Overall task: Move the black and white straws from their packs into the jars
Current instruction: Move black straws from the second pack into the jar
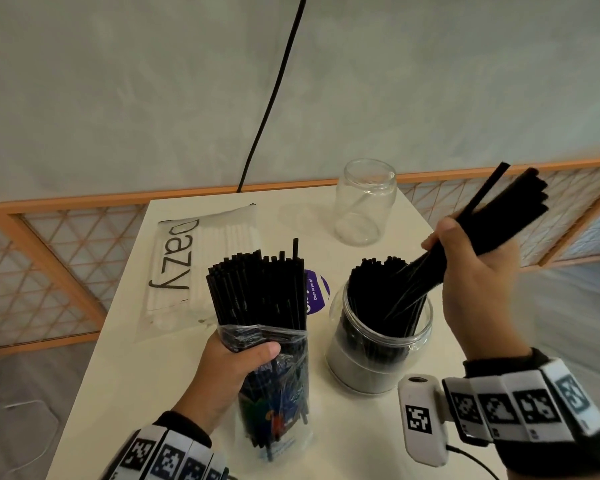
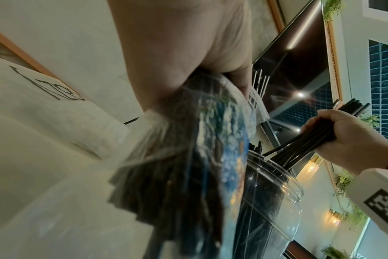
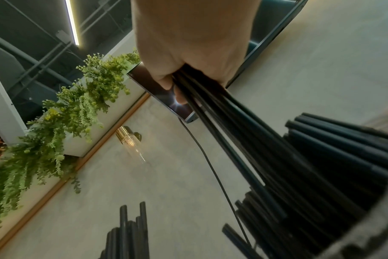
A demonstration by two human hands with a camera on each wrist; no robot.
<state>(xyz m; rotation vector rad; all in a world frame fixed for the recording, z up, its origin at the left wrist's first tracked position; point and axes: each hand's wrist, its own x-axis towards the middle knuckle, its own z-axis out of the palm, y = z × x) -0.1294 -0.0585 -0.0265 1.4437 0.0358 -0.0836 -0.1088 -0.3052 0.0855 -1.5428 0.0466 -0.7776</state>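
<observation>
At the left of the white table point(image 1: 125, 358) lies the sealed pack of white straws point(image 1: 201, 268), flat and untouched. Just right of it, the left hand point(image 1: 222, 372) stands the open pack of black straws point(image 1: 267, 341) upright, fingers and thumb curled round the plastic sleeve about midway, the straw tops fanning out above. Behind, an empty glass jar point(image 1: 364, 202) waits near the far edge. Next comes the near jar point(image 1: 378, 344), already crowded with black straws. The right hand point(image 1: 478, 271) closes in a fist round a bundle of black straws point(image 1: 499, 216), tilted, lower ends dipping into the jar mouth. To finish this step well, I judge the bundle should be swung upright over the opening and the fist loosened only once every tip is inside the rim; one longer straw protrudes and could catch or spill.
</observation>
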